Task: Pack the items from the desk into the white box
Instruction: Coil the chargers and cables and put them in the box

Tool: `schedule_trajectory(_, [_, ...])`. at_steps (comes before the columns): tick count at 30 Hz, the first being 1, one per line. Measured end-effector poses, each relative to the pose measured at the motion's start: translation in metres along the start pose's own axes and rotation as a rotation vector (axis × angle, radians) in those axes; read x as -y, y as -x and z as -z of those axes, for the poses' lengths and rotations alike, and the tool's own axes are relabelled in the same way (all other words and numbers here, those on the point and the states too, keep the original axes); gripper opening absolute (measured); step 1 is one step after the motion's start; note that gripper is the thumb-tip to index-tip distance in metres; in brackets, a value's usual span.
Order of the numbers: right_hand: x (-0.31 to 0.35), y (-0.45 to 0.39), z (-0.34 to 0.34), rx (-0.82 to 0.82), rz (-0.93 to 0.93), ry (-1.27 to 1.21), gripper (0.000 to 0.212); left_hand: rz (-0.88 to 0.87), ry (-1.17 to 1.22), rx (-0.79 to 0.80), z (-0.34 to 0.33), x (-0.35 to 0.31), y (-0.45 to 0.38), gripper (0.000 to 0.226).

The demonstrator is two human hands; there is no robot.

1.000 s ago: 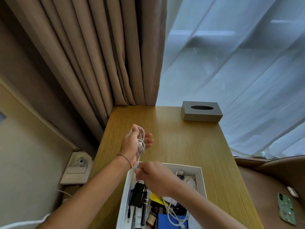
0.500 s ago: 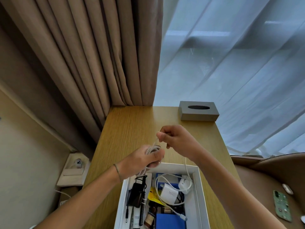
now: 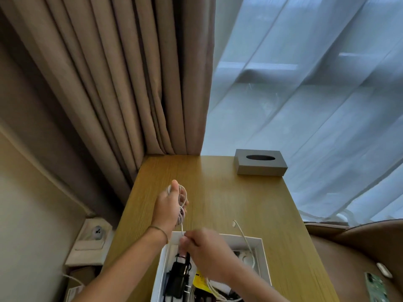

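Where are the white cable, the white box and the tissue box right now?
white cable (image 3: 182, 198): head view, on the loops wound round the left hand.
white box (image 3: 265, 256): head view, on its right wall.
tissue box (image 3: 260, 170): head view, on its grey front face.

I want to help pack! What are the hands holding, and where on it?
Both hold the white cable. Its coiled loops are wound round the left hand; the right hand pinches the strand just below the coil.

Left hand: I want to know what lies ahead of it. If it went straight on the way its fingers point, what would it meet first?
Probably nothing soon: beyond the left hand and its white cable lies bare desk, then the brown curtain. Depth is unclear.
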State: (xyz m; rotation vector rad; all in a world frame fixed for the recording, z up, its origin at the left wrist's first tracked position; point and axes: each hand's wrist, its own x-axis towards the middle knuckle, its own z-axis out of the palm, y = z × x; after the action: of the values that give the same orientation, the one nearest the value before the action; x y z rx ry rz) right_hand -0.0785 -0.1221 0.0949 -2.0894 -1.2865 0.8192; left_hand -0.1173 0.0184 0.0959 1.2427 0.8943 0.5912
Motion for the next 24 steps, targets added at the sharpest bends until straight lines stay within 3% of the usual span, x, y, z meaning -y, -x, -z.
schedule_trajectory(3, [0.003, 0.001, 0.021, -0.192, -0.007, 0.123, 0.02, -0.138, -0.225, 0.011, 0.003, 0.012, 0.005, 0.059])
schedule_trajectory(6, [-0.004, 0.004, 0.028, -0.321, -0.045, -0.178, 0.01, -0.204, -0.389, 0.06, -0.002, 0.024, 0.019, 0.069])
schedule_trajectory(10, [-0.022, 0.014, 0.01, -0.311, -0.084, -0.673, 0.005, -0.065, -0.315, 0.245, -0.01, 0.037, 0.042, 0.073])
schedule_trajectory(15, [-0.048, 0.032, -0.028, -0.436, -0.22, -0.769, 0.019, 0.192, -0.12, 0.502, -0.001, 0.067, 0.065, 0.077])
schedule_trajectory(19, [-0.07, 0.04, -0.044, -0.426, -0.311, -0.728, 0.017, 0.214, -0.277, 0.607, 0.004, 0.089, 0.075, 0.066])
schedule_trajectory(21, [-0.079, 0.044, -0.051, -0.363, -0.34, -0.685, 0.013, 0.171, -0.539, 0.583, 0.002, 0.105, 0.074, 0.049])
schedule_trajectory(24, [-0.091, 0.051, -0.057, -0.359, -0.377, -0.629, 0.012, 0.05, -0.791, 0.368, -0.003, 0.132, 0.071, 0.031])
